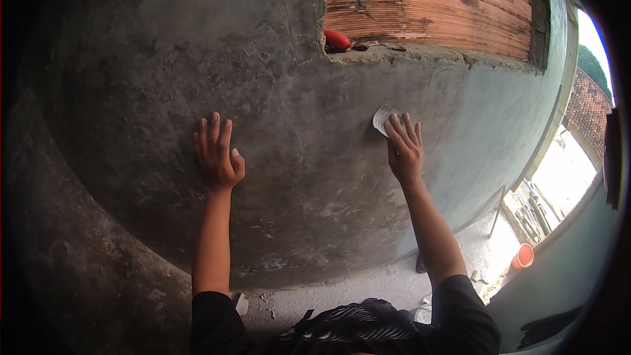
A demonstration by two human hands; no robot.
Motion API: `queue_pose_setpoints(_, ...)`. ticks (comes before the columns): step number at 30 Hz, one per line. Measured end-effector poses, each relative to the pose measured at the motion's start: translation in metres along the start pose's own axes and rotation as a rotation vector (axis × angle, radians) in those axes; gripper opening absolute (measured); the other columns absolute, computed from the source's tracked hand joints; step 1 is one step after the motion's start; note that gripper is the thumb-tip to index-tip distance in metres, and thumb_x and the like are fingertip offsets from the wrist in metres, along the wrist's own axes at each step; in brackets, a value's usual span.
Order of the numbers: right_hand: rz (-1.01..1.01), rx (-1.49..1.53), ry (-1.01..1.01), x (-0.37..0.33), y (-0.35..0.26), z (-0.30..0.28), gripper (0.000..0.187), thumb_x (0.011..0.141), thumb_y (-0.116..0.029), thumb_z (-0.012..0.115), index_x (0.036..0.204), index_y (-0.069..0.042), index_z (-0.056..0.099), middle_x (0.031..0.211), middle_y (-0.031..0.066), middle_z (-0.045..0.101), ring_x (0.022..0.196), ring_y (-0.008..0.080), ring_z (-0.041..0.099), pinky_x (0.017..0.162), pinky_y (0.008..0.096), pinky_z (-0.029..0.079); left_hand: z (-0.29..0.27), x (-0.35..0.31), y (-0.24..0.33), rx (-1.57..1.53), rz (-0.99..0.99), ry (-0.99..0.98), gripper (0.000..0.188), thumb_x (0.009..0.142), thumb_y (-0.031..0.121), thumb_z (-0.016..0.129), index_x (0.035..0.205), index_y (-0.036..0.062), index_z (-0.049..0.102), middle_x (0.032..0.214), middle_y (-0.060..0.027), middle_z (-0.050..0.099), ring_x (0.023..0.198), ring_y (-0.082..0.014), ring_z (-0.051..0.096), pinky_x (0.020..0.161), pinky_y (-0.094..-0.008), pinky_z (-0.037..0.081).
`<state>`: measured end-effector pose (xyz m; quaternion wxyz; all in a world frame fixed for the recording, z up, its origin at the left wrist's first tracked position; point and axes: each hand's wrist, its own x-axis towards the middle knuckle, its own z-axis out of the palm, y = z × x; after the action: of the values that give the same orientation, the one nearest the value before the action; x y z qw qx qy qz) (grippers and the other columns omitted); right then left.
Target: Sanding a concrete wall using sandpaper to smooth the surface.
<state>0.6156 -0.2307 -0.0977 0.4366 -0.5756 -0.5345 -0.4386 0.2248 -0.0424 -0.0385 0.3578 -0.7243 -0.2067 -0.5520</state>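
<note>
My left hand point(217, 154) lies flat against the rough grey plastered wall point(302, 177), its fingers stretched upward and the thumb out to the side. It holds nothing. Farther right and a little higher, my right hand point(405, 146) presses a pale, rounded piece of sandpaper point(380, 121) to the same wall. The fingers cover its right part, and its rubbing side is hidden against the plaster. Dark blotches and lighter scuffed patches mark the wall around both hands.
Above my right hand, a recess with a rough ledge point(407, 54) is filled with ribbed orange brick point(427, 6); a red object point(337, 40) lies in its corner. At right, an orange bucket point(523, 256) stands by a bright opening. A thin rod point(497, 212) leans near the wall's foot.
</note>
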Motion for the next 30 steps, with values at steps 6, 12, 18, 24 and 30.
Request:
queue_pose_setpoints(6,-0.040,0.024,-0.066,-0.005,-0.006,-0.001,0.047,0.090,-0.005,0.070,0.135,-0.019,0.067,0.148,0.0031,0.060,0.143,0.0314,0.049,0.119,0.0556,0.034,0.002,-0.001,0.002,0.025,-0.007,-0.012,0.059,0.095,0.023,0.041,0.154,0.0117,0.045,0.160,-0.0143,0.045,0.146,-0.0455,0.040,0.115,-0.0642,0.031)
queue_pose_setpoints(12,0.001,-0.016,-0.037,-0.006,0.003,-0.003,0.047,0.089,-0.006,0.071,0.134,-0.019,0.067,0.147,0.0021,0.060,0.143,0.0315,0.049,0.119,0.0547,0.034,0.001,0.001,-0.002,0.022,0.008,-0.013,0.058,0.097,0.023,0.040,0.154,0.0122,0.045,0.160,-0.0140,0.045,0.145,-0.0460,0.041,0.116,-0.0640,0.030)
queue_pose_setpoints(18,0.118,-0.003,0.003,-0.005,0.019,-0.011,0.049,0.092,-0.005,0.068,0.138,-0.020,0.065,0.149,0.0028,0.058,0.145,0.0327,0.046,0.120,0.0552,0.032,0.001,-0.001,-0.003,0.033,0.008,-0.016,0.057,0.098,0.023,0.038,0.154,0.0119,0.045,0.160,-0.0144,0.044,0.145,-0.0455,0.041,0.116,-0.0634,0.030)
queue_pose_setpoints(24,0.286,-0.026,0.042,-0.011,0.034,-0.011,0.049,0.093,-0.005,0.065,0.141,-0.017,0.063,0.153,0.0086,0.054,0.147,0.0340,0.044,0.121,0.0539,0.031,0.005,-0.001,0.002,0.027,0.016,0.011,0.057,0.098,0.022,0.038,0.153,0.0109,0.045,0.161,-0.0154,0.043,0.146,-0.0453,0.040,0.117,-0.0623,0.029)
queue_pose_setpoints(30,0.216,-0.064,0.025,-0.009,0.045,-0.017,0.048,0.091,-0.007,0.069,0.137,-0.019,0.065,0.151,0.0059,0.056,0.145,0.0325,0.046,0.119,0.0547,0.034,0.003,0.003,0.004,0.068,0.027,0.013,0.056,0.099,0.021,0.036,0.152,0.0094,0.046,0.160,-0.0162,0.044,0.147,-0.0441,0.040,0.117,-0.0608,0.029)
